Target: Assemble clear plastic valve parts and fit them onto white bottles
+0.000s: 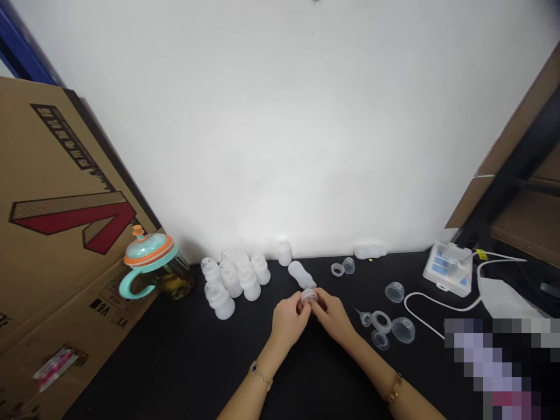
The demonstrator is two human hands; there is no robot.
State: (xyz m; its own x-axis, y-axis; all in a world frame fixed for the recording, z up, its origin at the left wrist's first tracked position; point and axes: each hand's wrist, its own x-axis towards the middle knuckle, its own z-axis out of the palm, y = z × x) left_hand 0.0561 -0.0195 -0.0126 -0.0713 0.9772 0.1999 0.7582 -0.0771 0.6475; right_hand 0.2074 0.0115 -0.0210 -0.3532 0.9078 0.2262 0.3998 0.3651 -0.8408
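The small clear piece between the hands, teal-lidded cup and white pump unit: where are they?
Small clear piece (pixel 308 296), head view, point on its top rim.
Teal-lidded cup (pixel 149 252), head view, point on its lid.
White pump unit (pixel 447 269), head view, point on its top face.

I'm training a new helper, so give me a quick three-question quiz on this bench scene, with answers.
1. What do the left hand and right hand hold between them?
2. True or false: the cluster of white bottles stands to the left of the hands.
3. Which has an orange knob on top: the lidded cup or the white control unit?

Key: 1. A small clear round plastic piece. 2. True. 3. The lidded cup.
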